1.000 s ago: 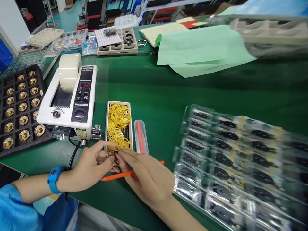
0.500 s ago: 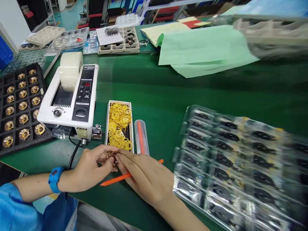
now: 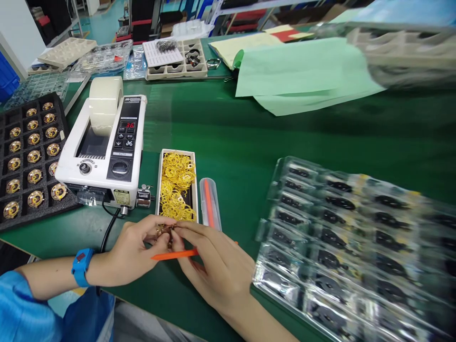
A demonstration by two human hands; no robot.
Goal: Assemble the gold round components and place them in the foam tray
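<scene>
My left hand and my right hand meet near the front edge of the green table. Both pinch a small gold-coloured round part between their fingertips. An orange stick runs across under my right hand's fingers; whether the hand holds it I cannot tell. Just beyond the fingers stands a narrow box of yellow rubber bands. A clear tube with an orange stick inside lies beside that box.
A white tape dispenser stands to the left, its cable running off the table edge. A black tray of gold parts lies far left. Clear blister trays with black parts fill the right. Green paper sheets and beige trays lie behind.
The orange stick has turned from a slant to nearly level and lifted slightly with my right hand. Both hands stay pinched on the small part.
</scene>
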